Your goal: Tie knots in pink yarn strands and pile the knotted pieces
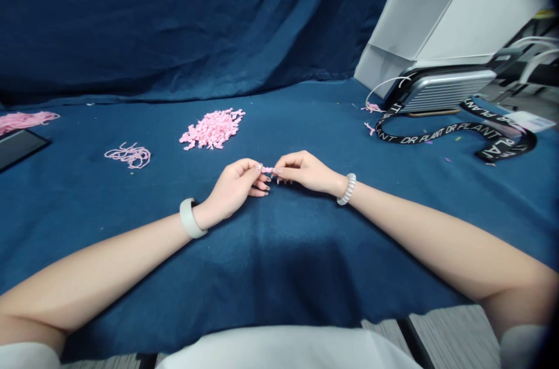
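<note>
My left hand [236,185] and my right hand [303,171] meet at the middle of a blue cloth [279,252]. Both pinch one small pink piece [267,169] between their fingertips, just above the cloth. The left wrist wears a pale band, the right a white beaded bracelet. Behind the hands lies a heap of small pink pieces [213,128]. A loose bundle of pink string [128,155] lies to the left of it.
More pink string [24,120] and a dark flat object [17,146] sit at the far left. At the right lie a black printed lanyard [454,133], a silver ribbed device [445,89] and a white panelled box [441,14]. Blue cloth hangs behind.
</note>
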Demonstrator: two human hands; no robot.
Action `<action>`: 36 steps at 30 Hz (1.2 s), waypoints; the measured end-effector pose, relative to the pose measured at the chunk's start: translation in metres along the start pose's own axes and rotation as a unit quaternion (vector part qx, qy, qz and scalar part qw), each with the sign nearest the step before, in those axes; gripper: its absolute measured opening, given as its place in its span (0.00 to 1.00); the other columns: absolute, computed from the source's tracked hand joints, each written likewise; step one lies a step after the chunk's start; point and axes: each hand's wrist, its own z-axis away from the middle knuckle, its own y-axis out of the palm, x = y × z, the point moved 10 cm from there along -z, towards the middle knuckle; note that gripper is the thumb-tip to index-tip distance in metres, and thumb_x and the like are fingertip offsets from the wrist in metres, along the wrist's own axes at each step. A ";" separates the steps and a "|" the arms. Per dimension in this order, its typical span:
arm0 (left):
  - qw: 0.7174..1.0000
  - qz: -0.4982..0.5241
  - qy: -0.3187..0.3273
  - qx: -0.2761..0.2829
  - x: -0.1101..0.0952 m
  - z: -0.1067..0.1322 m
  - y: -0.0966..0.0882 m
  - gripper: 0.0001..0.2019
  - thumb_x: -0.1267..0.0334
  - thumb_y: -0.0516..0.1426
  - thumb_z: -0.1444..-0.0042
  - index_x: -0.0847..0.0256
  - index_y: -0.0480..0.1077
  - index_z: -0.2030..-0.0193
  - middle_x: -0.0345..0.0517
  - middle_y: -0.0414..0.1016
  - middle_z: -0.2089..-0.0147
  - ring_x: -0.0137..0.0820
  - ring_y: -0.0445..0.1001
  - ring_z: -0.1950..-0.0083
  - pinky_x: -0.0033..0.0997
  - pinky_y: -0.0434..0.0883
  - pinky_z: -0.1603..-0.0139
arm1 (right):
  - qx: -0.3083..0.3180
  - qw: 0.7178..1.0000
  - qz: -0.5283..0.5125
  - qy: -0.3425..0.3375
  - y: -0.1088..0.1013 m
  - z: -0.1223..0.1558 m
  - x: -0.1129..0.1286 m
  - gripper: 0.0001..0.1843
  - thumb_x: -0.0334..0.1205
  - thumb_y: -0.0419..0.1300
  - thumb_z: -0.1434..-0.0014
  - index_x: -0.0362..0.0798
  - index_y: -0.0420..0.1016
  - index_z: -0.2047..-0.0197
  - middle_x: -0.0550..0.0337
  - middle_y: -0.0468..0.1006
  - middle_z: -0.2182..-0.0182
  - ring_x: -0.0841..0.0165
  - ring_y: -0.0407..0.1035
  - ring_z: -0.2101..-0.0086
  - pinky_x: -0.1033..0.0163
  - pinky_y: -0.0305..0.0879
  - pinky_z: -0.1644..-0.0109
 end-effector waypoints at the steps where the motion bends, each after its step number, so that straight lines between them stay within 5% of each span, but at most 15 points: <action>1: 1.000 0.002 -0.004 0.005 0.001 0.000 0.001 0.13 0.54 0.56 0.46 0.64 0.68 0.66 0.43 0.72 0.69 0.25 0.74 0.71 0.26 0.75 0.69 | -0.001 1.000 0.003 -0.003 0.000 0.000 0.000 0.11 0.40 0.58 0.46 0.41 0.72 0.74 0.63 0.69 0.79 0.76 0.61 0.76 0.67 0.58 0.70; 9: 1.000 -0.008 -0.006 0.007 0.001 -0.001 0.000 0.13 0.54 0.58 0.48 0.65 0.68 0.67 0.43 0.73 0.70 0.25 0.74 0.71 0.26 0.75 0.69 | -0.082 0.986 0.107 -0.102 -0.010 0.003 0.012 0.10 0.41 0.59 0.45 0.43 0.77 0.69 0.56 0.78 0.71 0.71 0.69 0.71 0.65 0.65 0.66; 15: 0.998 0.018 -0.051 0.035 0.007 -0.004 0.004 0.18 0.50 0.55 0.46 0.67 0.69 0.68 0.46 0.72 0.73 0.25 0.72 0.76 0.24 0.73 0.74 | -0.182 0.913 0.240 -0.276 -0.016 0.022 0.046 0.07 0.35 0.59 0.44 0.47 0.79 0.68 0.56 0.77 0.72 0.70 0.70 0.70 0.64 0.67 0.64; 22: 0.998 0.020 -0.044 0.041 0.004 -0.002 0.005 0.13 0.55 0.58 0.48 0.65 0.68 0.70 0.41 0.72 0.74 0.22 0.71 0.77 0.23 0.73 0.72 | -0.198 0.869 0.291 -0.346 -0.012 0.033 0.056 0.09 0.30 0.55 0.43 0.47 0.78 0.67 0.56 0.76 0.70 0.71 0.71 0.68 0.65 0.69 0.64; 28: 0.998 -0.006 -0.036 0.043 0.003 -0.001 0.006 0.13 0.55 0.59 0.49 0.65 0.68 0.68 0.41 0.72 0.72 0.22 0.72 0.75 0.22 0.73 0.72 | -0.185 0.879 0.278 -0.340 -0.009 0.032 0.056 0.09 0.31 0.55 0.43 0.47 0.77 0.66 0.56 0.76 0.70 0.71 0.70 0.68 0.64 0.68 0.63; 32: 0.999 -0.007 -0.026 0.035 0.004 -0.001 0.004 0.12 0.56 0.59 0.48 0.65 0.67 0.67 0.40 0.72 0.72 0.21 0.71 0.75 0.22 0.74 0.72 | -0.166 0.907 0.240 -0.305 -0.012 0.028 0.051 0.10 0.32 0.56 0.45 0.45 0.74 0.59 0.55 0.76 0.67 0.70 0.69 0.68 0.63 0.68 0.63; 36: 0.999 -0.009 -0.023 0.026 0.003 -0.002 0.004 0.11 0.58 0.59 0.49 0.65 0.67 0.67 0.40 0.72 0.72 0.21 0.71 0.75 0.22 0.73 0.73 | -0.118 0.934 0.213 -0.260 -0.009 0.021 0.043 0.07 0.34 0.56 0.45 0.44 0.72 0.62 0.56 0.73 0.68 0.70 0.67 0.69 0.63 0.67 0.64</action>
